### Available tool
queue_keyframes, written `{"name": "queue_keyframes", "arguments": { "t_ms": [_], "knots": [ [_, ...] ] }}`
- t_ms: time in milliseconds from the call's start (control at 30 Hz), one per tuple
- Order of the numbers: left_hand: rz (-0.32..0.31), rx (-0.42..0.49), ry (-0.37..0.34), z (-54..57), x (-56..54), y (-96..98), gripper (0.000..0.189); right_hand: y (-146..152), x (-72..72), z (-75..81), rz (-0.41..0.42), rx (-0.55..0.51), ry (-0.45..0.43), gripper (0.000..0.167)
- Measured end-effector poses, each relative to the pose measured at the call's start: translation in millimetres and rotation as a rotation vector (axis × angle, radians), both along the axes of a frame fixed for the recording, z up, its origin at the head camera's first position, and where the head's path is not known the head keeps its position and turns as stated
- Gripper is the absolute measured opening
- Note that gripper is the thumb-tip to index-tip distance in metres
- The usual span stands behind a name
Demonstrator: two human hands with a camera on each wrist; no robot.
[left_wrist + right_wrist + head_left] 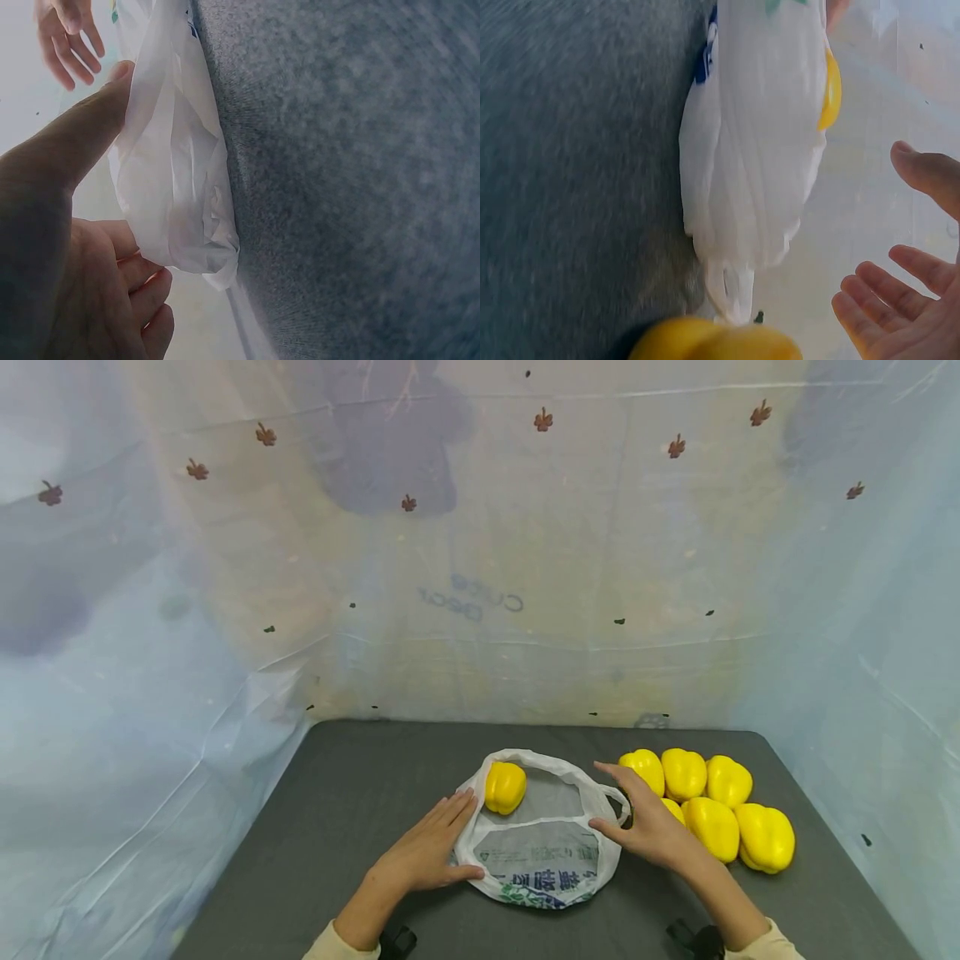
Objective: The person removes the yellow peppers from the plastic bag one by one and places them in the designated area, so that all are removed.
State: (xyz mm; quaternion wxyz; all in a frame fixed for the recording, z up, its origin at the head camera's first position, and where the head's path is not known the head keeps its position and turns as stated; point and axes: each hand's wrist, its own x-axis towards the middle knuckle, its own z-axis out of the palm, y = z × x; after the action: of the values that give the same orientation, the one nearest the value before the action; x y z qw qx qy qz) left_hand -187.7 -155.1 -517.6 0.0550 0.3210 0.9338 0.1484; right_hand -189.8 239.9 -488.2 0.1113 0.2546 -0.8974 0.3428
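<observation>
A thin white plastic bag (558,766) with printed lettering lies mouth-up and spread wide on the table. One yellow bell pepper (505,787) sits inside it at the left. My left hand (431,852) touches the bag's left rim, its fingers extended and thumb at the near side. The left wrist view shows this hand (97,285) against the bag wall (180,165). Beside the bag's right handle, my right hand (651,822) hovers with thumb and fingers spread, holding nothing. In the right wrist view that hand (900,300) is apart from the bag (757,150).
Several more yellow bell peppers (711,829) stand grouped at the right, partly behind my right forearm. A dark grey cloth covers the table (360,785). Pale printed plastic sheeting (480,552) hangs behind it and along both sides.
</observation>
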Motion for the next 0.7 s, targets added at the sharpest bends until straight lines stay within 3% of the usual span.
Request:
{"name": "queue_keyframes", "arguments": {
  "t_ms": [367,700],
  "knots": [
    [-0.001,0.017,0.002,-1.0,-0.7,-0.4,0.111,-26.8,-11.4,-9.4,0.055,-0.023,-0.004,0.082],
    [0.005,-0.001,0.0,-0.4,-0.5,-0.1,0.11,-54.9,-19.2,-15.0,0.023,-0.029,-0.086,0.081]
  ]
}}
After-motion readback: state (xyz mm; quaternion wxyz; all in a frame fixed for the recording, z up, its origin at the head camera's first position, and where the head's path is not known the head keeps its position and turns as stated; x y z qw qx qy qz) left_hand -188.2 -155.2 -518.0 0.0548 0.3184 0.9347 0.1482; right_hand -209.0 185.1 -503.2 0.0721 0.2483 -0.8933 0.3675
